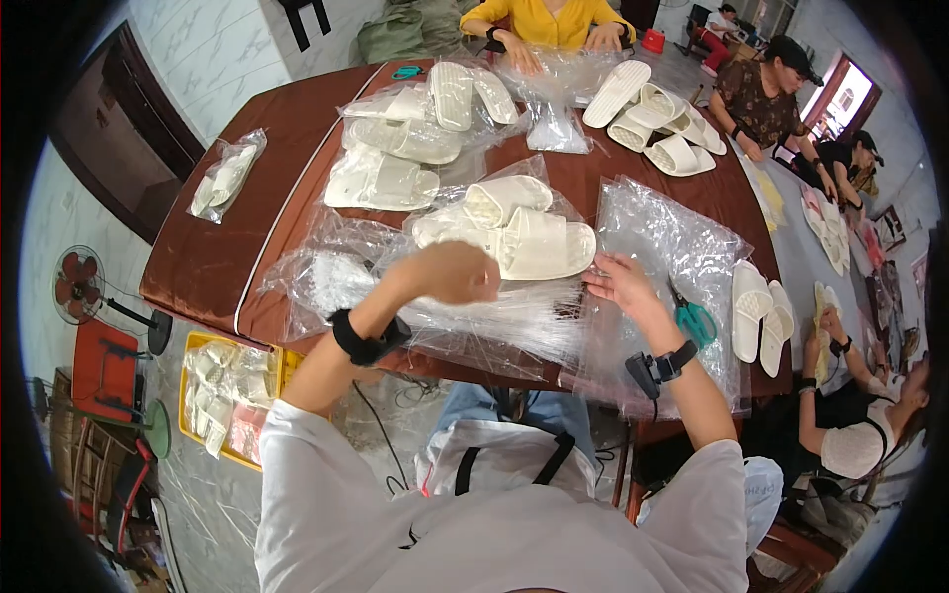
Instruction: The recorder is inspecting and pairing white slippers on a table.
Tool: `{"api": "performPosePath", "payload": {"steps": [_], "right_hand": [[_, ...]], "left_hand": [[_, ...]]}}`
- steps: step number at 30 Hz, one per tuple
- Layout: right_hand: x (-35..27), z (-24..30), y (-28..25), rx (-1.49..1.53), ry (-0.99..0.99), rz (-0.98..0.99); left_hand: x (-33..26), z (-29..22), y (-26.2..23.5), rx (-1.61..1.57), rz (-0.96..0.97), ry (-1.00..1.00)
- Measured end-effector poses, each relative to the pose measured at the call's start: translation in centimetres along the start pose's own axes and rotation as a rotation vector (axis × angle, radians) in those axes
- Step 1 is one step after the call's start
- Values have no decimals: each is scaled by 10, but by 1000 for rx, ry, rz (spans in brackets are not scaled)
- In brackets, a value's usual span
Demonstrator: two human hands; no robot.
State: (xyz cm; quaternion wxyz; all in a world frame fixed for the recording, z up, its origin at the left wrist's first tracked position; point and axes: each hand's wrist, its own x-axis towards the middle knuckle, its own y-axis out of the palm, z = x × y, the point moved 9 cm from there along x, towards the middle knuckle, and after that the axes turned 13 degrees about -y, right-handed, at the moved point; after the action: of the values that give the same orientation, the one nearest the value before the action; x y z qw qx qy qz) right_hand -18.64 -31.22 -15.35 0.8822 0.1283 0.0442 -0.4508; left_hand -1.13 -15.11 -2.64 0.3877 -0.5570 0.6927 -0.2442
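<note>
A pair of cream slide slippers (546, 245) lies in front of me on the brown-covered table, one partly overlapping the other, with clear plastic around them. My left hand (450, 272) is beside the near-left slipper; its fingers are curled and blurred, so I cannot make out whether they hold anything. At the slipper's right end is my right hand (621, 281), fingers apart, the tips close to the sole's edge and the plastic. Beneath both hands lies a bundle of thin clear strips (524, 326). A stack of flat clear plastic bags (672, 232) is on the right.
Teal scissors (695, 318) rest on the bags, with unbagged slippers (759, 311) farther right. Bagged slippers (384, 183) pile up at the far left. A yellow crate (188, 395) of bagged slippers stands on the floor. Across the table, a person in yellow (549, 22) handles plastic.
</note>
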Motion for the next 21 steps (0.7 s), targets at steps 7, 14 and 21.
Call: {"api": "performPosePath", "payload": {"steps": [7, 14, 21], "right_hand": [[-6, 3, -10, -75, -32, -29], [-13, 10, 4, -72, -55, -16], [-19, 20, -4, -66, -84, -25]], "left_hand": [[126, 14, -98, 312, -159, -88], [231, 118, -52, 270, -319, -299], [250, 138, -40, -126, -405, -499]]}}
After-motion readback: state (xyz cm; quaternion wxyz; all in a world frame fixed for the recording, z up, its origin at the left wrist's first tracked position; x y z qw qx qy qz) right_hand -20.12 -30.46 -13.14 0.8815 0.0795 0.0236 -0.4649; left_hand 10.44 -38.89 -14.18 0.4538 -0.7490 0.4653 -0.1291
